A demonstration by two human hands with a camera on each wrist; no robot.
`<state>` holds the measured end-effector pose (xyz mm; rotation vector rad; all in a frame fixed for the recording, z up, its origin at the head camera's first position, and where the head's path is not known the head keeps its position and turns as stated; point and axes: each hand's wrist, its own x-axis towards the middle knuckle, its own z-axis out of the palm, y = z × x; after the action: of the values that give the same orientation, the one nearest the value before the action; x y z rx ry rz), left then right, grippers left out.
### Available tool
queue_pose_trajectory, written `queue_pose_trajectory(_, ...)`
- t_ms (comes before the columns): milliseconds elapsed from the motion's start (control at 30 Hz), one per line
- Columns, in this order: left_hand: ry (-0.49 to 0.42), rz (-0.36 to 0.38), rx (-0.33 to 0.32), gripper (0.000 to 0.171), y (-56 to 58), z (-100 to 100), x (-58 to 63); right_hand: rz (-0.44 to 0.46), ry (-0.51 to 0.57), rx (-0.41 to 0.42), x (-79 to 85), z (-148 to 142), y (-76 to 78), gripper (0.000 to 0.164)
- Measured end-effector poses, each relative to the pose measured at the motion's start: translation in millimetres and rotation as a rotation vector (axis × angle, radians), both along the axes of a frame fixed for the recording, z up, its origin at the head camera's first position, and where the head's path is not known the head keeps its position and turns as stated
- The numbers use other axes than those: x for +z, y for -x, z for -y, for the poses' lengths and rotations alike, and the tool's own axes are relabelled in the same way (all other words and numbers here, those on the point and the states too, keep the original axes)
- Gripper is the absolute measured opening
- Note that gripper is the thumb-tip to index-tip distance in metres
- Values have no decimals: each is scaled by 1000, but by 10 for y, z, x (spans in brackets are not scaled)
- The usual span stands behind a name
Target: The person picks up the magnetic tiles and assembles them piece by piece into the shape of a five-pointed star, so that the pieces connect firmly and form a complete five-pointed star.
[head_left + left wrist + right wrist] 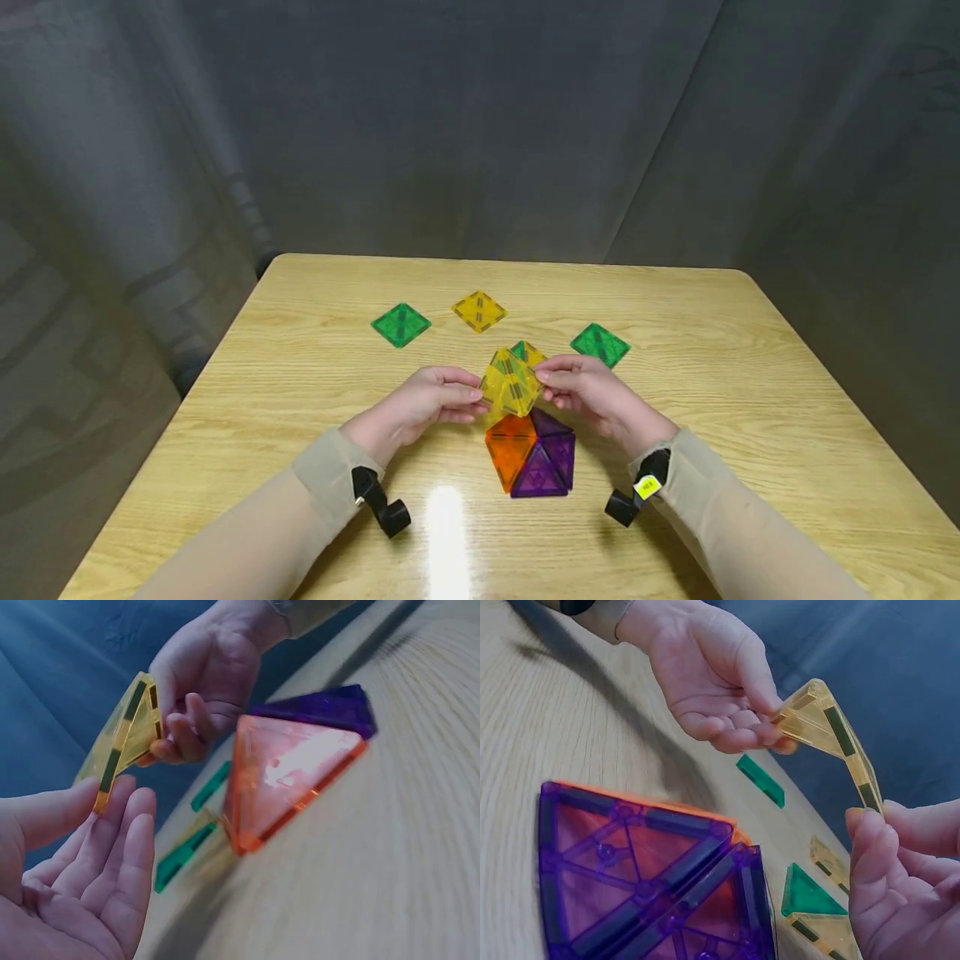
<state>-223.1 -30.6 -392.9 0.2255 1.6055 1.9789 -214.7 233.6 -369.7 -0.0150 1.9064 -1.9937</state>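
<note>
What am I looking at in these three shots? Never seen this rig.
No robot: a person's left hand and right hand. The wide picture is taken from the head, looking forward and down; the others from the black camera on each wrist. Both hands pinch a folded yellow piece above the wooden table. Nearer the person sits an orange and purple shape of see-through triangular tiles. Farther back are two green diamonds, a yellow diamond and a green and yellow piece, partly hidden.

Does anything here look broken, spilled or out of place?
Nothing stands out: I see no spill or breakage. The translucent yellow plastic triangles held between the left hand and right hand look folded, but that seems to be two tiles meeting at an angle, not damage.
</note>
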Motion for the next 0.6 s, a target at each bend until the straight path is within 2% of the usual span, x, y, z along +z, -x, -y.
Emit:
queue_pose_trajectory(233,41,3,-92,6,-50,19,-136,28,-98,42,-96,114,111,21)
queue_pose_trajectory(400,67,-7,-122,6,-86,4,-204,53,-157,75,-159,186,190,20)
queue_pose_trajectory(600,89,-10,-121,9,-117,-30,-242,5,-273,130,-182,224,267,19)
